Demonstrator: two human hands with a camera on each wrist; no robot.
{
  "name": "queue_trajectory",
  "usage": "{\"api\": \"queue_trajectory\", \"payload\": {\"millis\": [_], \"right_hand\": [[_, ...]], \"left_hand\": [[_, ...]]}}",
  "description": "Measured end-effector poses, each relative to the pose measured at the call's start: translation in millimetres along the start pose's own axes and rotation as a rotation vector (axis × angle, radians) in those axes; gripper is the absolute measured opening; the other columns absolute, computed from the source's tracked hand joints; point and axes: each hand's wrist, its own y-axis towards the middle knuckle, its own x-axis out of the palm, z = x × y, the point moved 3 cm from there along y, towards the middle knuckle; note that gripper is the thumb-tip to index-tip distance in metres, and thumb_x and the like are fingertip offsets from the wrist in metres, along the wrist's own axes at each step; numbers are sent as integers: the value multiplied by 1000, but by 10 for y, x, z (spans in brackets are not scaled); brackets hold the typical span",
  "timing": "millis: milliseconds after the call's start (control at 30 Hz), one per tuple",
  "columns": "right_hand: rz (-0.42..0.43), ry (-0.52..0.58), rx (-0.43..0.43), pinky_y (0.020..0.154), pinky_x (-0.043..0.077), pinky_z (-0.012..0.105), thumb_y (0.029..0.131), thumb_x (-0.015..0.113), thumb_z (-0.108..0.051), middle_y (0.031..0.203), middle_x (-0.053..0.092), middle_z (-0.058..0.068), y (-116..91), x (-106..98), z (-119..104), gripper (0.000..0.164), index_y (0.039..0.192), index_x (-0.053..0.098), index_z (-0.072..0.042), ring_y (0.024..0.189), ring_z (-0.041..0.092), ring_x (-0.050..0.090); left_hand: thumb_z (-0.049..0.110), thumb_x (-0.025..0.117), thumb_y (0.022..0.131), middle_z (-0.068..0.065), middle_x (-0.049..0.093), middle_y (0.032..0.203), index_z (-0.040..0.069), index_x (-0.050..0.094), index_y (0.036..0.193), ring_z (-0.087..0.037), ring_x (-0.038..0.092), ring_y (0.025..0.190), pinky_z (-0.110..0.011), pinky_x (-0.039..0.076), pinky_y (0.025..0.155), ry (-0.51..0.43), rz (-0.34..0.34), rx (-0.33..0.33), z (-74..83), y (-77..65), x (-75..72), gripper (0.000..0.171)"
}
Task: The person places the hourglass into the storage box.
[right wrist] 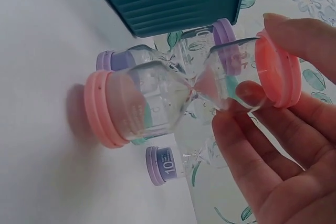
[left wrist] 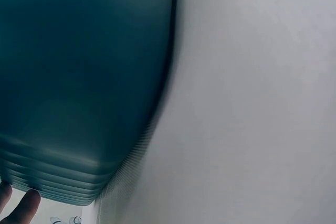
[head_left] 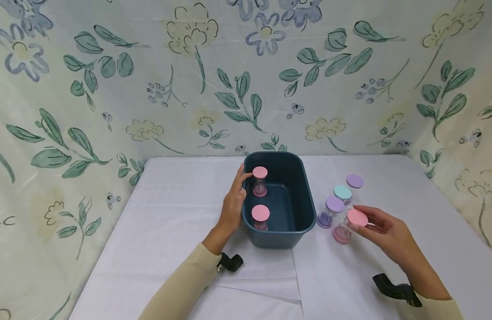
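The right hand (head_left: 383,231) has a pink timer (head_left: 350,226) between its thumb and fingers, which are bent around the pink top cap and the clear glass just under it. The opening between thumb and fingers is only as wide as this cap, and the base of the timer points down to the table (head_left: 174,213); whether the base touches the cloth, I cannot tell. Inside the glass, pink sand lies in both halves. Just left of the right hand's fingertips stands a purple timer (head_left: 330,211), close beside the held one. A teal timer (head_left: 343,193) is a little beyond these fingertips, and a second purple timer (head_left: 355,181), showing the number 10 in the right wrist view, is the farthest of them from the right hand. The left hand (head_left: 231,206) rests at the left wall of the dark blue bin (head_left: 279,232), its fingers nearly straight and a little spread, with one digit reaching over the rim. This digit ends close to the cap of a farther pink timer (head_left: 260,180) standing in the bin; if they touch, I cannot tell. A nearer pink timer (head_left: 260,215) also stands in the bin, to the right of the left hand's wrist. Beyond both hands hangs a flowered cloth (head_left: 198,102).
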Motion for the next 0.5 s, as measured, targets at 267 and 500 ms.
{"api": "queue_trajectory", "payload": {"millis": [267, 500], "right_hand": [[-1, 13, 11, 75, 47, 7, 84, 74, -30, 129, 57, 15, -25, -35, -52, 56, 133, 57, -9, 100, -14, 52], [-1, 4, 7, 73, 49, 9, 84, 74, -31, 128, 57, 16, -38, -37, -75, 56, 133, 57, -8, 96, -12, 55]], "left_hand": [[30, 21, 99, -1, 18, 161, 15, 43, 143, -15, 19, 145, -49, 24, 114, -11, 0, 6, -9, -3, -3, 51], [30, 21, 99, -2, 22, 160, 7, 38, 146, -15, 19, 146, -50, 23, 114, -22, 2, 7, -10, -3, 8, 55]]}}
